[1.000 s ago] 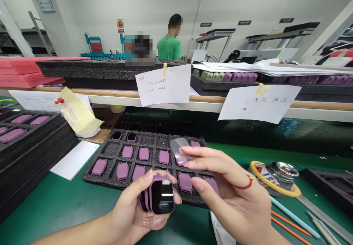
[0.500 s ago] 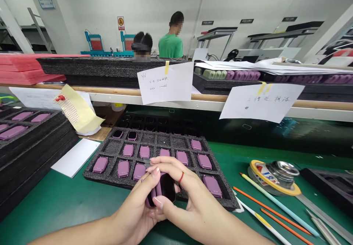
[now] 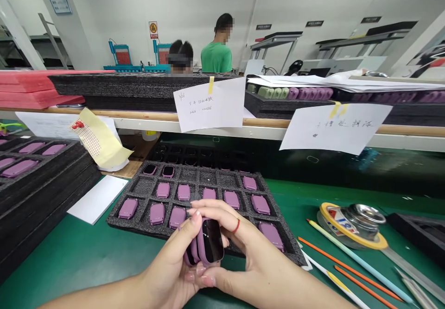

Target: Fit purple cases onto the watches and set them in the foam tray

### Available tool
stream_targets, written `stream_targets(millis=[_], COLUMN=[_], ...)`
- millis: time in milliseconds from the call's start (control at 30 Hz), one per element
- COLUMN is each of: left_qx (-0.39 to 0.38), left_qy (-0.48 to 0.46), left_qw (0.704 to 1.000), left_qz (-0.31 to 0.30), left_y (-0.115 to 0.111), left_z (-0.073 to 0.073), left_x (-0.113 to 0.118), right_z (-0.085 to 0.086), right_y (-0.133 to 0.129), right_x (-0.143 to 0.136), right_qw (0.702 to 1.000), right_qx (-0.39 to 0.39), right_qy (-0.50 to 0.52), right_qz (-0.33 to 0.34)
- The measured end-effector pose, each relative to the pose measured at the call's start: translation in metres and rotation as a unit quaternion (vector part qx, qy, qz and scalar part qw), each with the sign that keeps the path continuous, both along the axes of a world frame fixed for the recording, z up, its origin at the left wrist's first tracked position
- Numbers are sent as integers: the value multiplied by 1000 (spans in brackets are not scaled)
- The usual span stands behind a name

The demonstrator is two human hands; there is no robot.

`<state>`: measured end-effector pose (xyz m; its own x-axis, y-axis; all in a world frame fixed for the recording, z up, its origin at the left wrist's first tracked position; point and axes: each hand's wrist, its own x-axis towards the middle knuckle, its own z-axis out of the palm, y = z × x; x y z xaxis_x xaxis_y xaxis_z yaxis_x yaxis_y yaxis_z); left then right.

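Left hand (image 3: 174,267): closed around at least two watch units stacked face to back, the thumb on their upper left edge and the other fingers partly hidden behind and below. The front watch unit (image 3: 211,241), purple-rimmed with a glossy black screen, is tilted and faces right; a second purple unit (image 3: 189,256) sits directly behind it. Both are above the near edge of the foam tray, between the two hands

Right hand (image 3: 255,248): curved around the right side of the stack, the fingers extended across the top near the left thumb, its own thumb low beside the left fingertips. Whether it pinches the units or only shields them, I cannot tell. A red band circles one of its fingers

Black foam tray (image 3: 139,188): lies on the green tabletop (image 3: 114,262) and holds purple cases (image 3: 163,189) back side up in separate compartments. Two units (image 3: 168,171) at the far left show dark screens

To the right: a light blue stick (image 3: 365,263), orange sticks (image 3: 347,267) and a metal-capped container (image 3: 367,214) beside a yellow ring (image 3: 378,243). To the left: a white sheet (image 3: 97,198) and stacked black trays (image 3: 45,211). Beyond the shelf, a person in a green shirt (image 3: 216,58) stands facing away
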<state>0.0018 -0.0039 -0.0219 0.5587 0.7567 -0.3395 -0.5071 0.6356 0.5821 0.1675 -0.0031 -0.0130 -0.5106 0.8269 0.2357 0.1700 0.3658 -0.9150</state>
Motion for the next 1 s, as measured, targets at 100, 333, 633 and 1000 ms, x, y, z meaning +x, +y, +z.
stream_targets(millis=[100,333,633,1000], left_qx=[-5,48,39,-5], left_qy=[-18,-76,-92,-95], left_qw=[1000,995,993,994], left_qz=[-5,-52,-68,-51], left_y=[0,6,5,4], left_z=[-4,-7,-5,-6], left_x=[-3,-5,-4,-6], right_z=[-1,1,6,7], right_y=[-2,11,11,-6], right_x=[4,14,20,22], right_qw=[1000,943,903,879], right_qx=[4,152,369,438], right_qy=[14,206,64,-65], right_qz=[-15,-212,-210,-175])
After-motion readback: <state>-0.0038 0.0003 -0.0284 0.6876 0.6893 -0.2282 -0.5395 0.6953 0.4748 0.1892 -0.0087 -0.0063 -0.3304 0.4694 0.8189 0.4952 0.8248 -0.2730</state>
